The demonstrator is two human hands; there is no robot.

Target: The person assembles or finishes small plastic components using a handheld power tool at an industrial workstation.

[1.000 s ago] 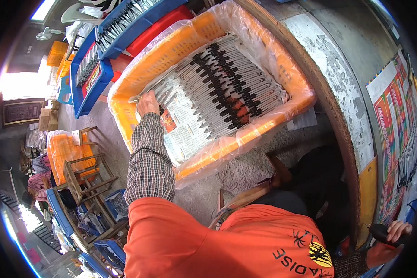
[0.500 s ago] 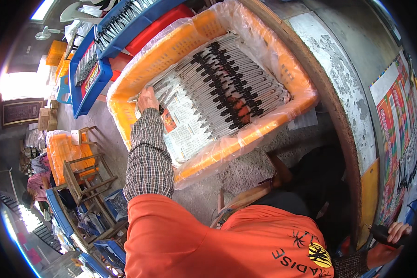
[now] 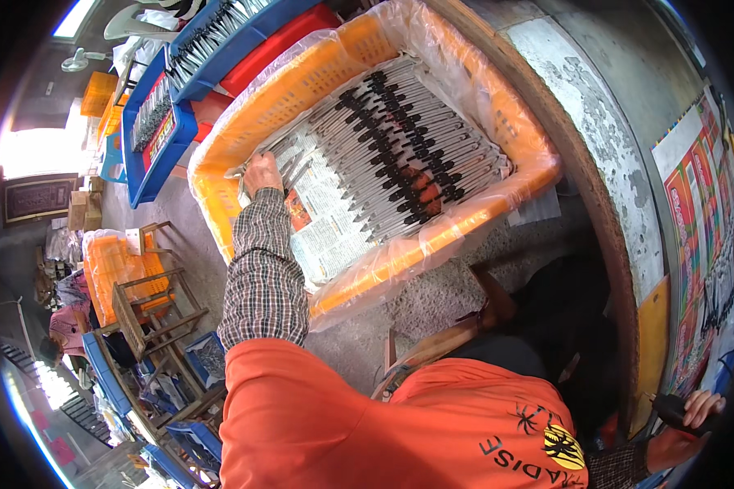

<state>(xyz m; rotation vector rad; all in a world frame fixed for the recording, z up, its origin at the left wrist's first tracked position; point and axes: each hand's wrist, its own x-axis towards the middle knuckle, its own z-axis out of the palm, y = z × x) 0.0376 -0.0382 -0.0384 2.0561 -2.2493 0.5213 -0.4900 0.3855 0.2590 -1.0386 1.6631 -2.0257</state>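
Orange perforated plastic basket, rectangular, clear film lining (image 3: 302, 94), at 12 o'clock. Inside: slim grey sticks with black collars (image 3: 395, 151) in rows, over printed newspaper (image 3: 330, 224). Left hand (image 3: 263, 173), checked sleeve, at 10 o'clock, inside basket at its 9 o'clock end; fingertips hidden, can't tell if grip is spread or pinching. Few loose sticks just beside it, at its 3 o'clock. Right hand (image 3: 693, 414) at 4 o'clock, grip curled around black rounded handle (image 3: 669, 410). White-and-grey peeling bench (image 3: 583, 106) at 2 o'clock; blue plastic tray (image 3: 245, 50), stick-filled, at 11.
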